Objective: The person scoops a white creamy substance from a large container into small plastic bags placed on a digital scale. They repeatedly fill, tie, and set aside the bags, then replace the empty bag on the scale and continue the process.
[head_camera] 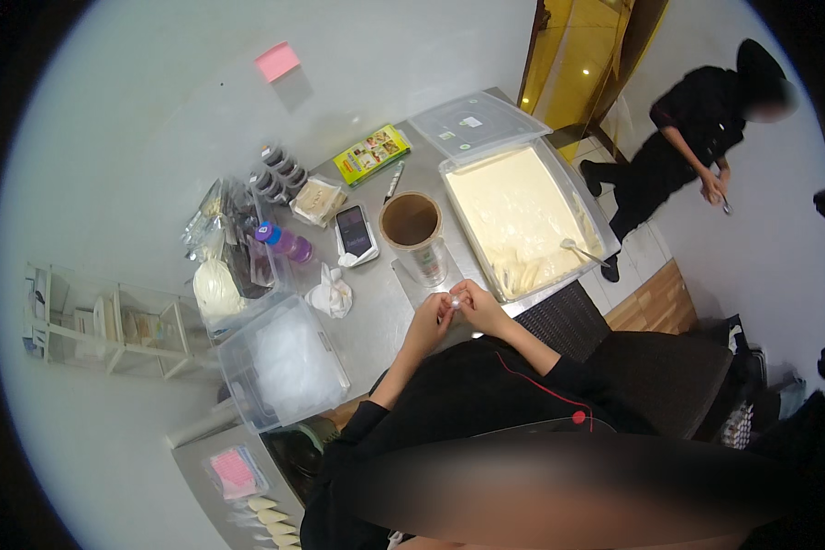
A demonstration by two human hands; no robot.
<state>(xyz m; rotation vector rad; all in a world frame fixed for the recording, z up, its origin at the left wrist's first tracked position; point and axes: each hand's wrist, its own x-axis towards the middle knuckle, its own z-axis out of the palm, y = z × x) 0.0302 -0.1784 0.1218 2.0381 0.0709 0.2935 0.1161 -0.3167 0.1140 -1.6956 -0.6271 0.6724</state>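
In front of my torso, over the front edge of the stainless steel table (378,323), my two hands meet. The fingertips of my left hand (432,317) and my right hand (480,309) pinch a small shiny, see-through piece (456,302), too small to identify. Just beyond them a roll of transparent plastic film (427,265) stands upright around a brown cardboard core (411,218). To the right of my hands is a wide plastic tub (469,242) filled with pale yellow cream (512,206). A metal spoon (584,251) lies in the cream, its handle over the rim.
Left of the roll lie a phone (355,232), a crumpled white tissue (330,292), a purple bottle (285,242) and a yellow-green box (372,155). A transparent bin (285,364) is at the table's left edge. A person (687,144) in black stands at right, beyond a dark chair (653,375).
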